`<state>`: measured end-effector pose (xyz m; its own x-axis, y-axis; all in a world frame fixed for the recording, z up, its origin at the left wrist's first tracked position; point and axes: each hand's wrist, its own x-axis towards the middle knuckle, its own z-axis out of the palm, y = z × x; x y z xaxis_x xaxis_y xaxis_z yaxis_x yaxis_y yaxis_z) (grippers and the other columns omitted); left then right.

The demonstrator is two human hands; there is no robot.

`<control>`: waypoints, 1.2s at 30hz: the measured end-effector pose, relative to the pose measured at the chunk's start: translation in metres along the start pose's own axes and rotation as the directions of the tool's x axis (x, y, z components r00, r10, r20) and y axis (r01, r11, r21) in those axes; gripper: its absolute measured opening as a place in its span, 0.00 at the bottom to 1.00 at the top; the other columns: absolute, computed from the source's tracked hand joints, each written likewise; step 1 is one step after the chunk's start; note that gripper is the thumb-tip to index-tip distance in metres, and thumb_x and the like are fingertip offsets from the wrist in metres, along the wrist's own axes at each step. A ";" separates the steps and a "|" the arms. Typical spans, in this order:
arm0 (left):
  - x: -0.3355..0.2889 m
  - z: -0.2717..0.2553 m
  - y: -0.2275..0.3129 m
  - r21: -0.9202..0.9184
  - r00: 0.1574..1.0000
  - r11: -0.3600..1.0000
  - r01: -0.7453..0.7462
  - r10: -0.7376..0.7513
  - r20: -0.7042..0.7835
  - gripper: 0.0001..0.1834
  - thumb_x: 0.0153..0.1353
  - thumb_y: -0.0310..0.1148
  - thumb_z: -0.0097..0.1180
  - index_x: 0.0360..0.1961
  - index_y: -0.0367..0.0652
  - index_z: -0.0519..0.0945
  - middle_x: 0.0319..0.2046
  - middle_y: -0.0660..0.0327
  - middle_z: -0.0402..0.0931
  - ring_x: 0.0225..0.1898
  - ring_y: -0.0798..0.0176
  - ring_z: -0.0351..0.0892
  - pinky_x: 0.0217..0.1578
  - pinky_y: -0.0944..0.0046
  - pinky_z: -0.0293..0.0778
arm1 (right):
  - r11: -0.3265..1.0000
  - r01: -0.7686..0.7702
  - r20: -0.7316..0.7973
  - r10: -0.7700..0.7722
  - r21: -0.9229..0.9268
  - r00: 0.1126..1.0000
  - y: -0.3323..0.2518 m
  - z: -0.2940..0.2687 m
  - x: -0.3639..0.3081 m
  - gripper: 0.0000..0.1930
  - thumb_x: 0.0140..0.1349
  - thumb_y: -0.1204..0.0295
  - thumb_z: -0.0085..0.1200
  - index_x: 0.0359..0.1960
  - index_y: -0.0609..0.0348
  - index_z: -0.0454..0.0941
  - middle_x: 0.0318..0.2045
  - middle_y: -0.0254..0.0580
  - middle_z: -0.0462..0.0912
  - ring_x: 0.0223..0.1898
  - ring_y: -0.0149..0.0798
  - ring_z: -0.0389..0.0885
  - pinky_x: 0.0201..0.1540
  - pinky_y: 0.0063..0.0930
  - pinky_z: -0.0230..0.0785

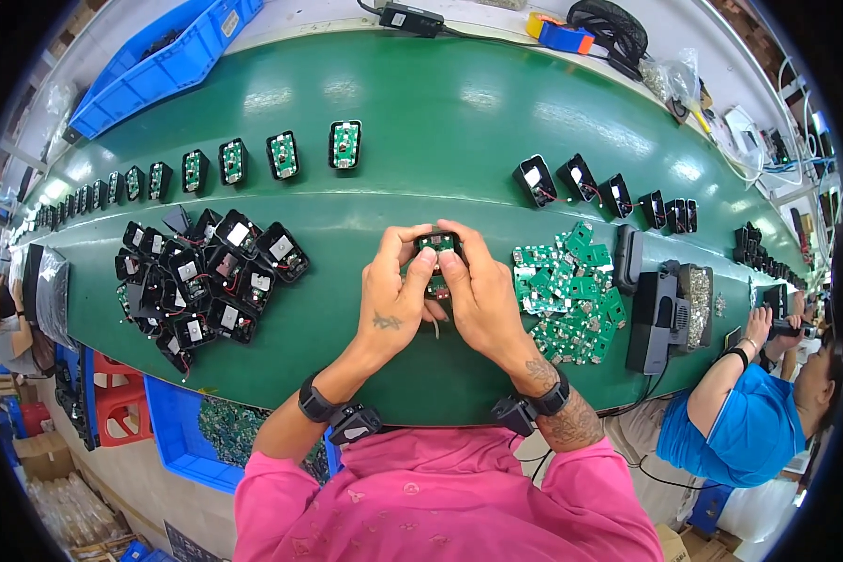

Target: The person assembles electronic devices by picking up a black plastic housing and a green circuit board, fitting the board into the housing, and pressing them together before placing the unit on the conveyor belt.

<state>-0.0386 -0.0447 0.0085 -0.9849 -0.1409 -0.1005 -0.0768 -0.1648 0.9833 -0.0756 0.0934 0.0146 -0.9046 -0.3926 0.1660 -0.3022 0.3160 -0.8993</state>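
Both my hands grip one black plastic housing with a green circuit board (437, 243) in it, over the near part of the green bench. My left hand (398, 281) wraps its left side and my right hand (478, 286) its right. Both thumbs press on the board's face, covering its middle. Below the hands a short pale strip or wire pokes out. Left of my hands lies a heap of black housings (225, 267) with white blocks and red wires inside. Close to my right hand is a pile of loose green circuit boards (562, 290).
Housings with boards fitted (345, 145) run in a row to the far left. Several open housings (534, 180) stand at right. A dark grey device (654, 323) sits beside a bin of small metal parts (696, 309). A blue crate (164, 70) is at back left; a co-worker (745, 412) sits right.
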 end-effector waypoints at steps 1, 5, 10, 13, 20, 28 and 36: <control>0.000 0.000 0.000 0.001 1.000 1.000 0.000 0.000 0.000 0.16 0.73 0.31 0.47 0.56 0.33 0.69 0.42 0.49 0.81 0.23 0.65 0.83 0.18 0.68 0.79 | 0.999 -0.040 0.014 0.040 -0.028 0.999 0.000 0.000 0.000 0.18 0.74 0.68 0.45 0.61 0.60 0.67 0.31 0.57 0.83 0.31 0.60 0.84 0.34 0.47 0.74; 0.003 0.000 0.002 0.083 1.000 0.996 -0.016 0.016 0.000 0.15 0.73 0.31 0.48 0.55 0.33 0.69 0.41 0.49 0.81 0.22 0.65 0.83 0.18 0.69 0.78 | 0.988 -0.014 -0.004 0.014 -0.152 1.000 0.003 0.001 -0.002 0.18 0.74 0.67 0.44 0.61 0.61 0.67 0.30 0.57 0.83 0.30 0.60 0.83 0.33 0.50 0.73; 0.004 -0.006 -0.006 -0.043 0.998 0.999 -0.027 0.030 0.064 0.16 0.73 0.31 0.47 0.56 0.33 0.68 0.40 0.50 0.80 0.22 0.65 0.83 0.19 0.69 0.78 | 0.980 0.054 0.019 -0.052 -0.192 0.998 0.002 -0.002 0.001 0.17 0.74 0.67 0.44 0.60 0.61 0.68 0.34 0.58 0.83 0.34 0.60 0.83 0.35 0.49 0.74; 0.003 -0.005 -0.005 -0.027 0.998 0.999 -0.022 0.023 0.057 0.16 0.73 0.30 0.47 0.57 0.34 0.67 0.40 0.50 0.79 0.23 0.65 0.83 0.20 0.69 0.79 | 0.993 0.038 0.018 -0.036 -0.111 0.999 0.000 -0.001 0.002 0.17 0.74 0.69 0.45 0.61 0.59 0.68 0.36 0.58 0.82 0.35 0.60 0.83 0.36 0.48 0.75; -0.002 0.002 -0.006 0.076 0.981 0.979 -0.190 0.191 -0.017 0.14 0.72 0.29 0.48 0.56 0.34 0.69 0.44 0.47 0.80 0.29 0.65 0.85 0.22 0.68 0.82 | 0.998 0.060 -0.011 -0.060 0.031 0.998 -0.003 -0.003 0.004 0.15 0.71 0.75 0.47 0.59 0.57 0.70 0.34 0.54 0.82 0.33 0.52 0.84 0.35 0.40 0.76; 0.006 -0.005 -0.004 0.171 0.962 0.957 -0.233 0.253 -0.103 0.14 0.72 0.29 0.48 0.55 0.34 0.71 0.40 0.51 0.81 0.31 0.65 0.84 0.23 0.67 0.82 | 0.994 -0.019 -0.004 0.020 0.112 1.000 -0.006 0.012 0.017 0.14 0.72 0.75 0.47 0.58 0.59 0.72 0.33 0.47 0.83 0.33 0.38 0.83 0.37 0.31 0.76; 0.021 -0.038 0.006 -0.188 0.994 0.978 0.086 -0.097 -0.051 0.13 0.72 0.31 0.48 0.51 0.34 0.69 0.31 0.52 0.81 0.19 0.63 0.82 0.14 0.71 0.75 | 0.904 -0.296 0.326 0.191 0.309 0.926 0.001 0.004 0.046 0.25 0.77 0.57 0.39 0.67 0.60 0.69 0.31 0.35 0.81 0.26 0.25 0.76 0.29 0.21 0.67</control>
<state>-0.0542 -0.0855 0.0064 -0.9637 -0.1734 -0.2029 -0.1306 -0.3565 0.9251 -0.1159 0.0721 0.0192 -0.7974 -0.5844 -0.1503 0.0870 0.1351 -0.9870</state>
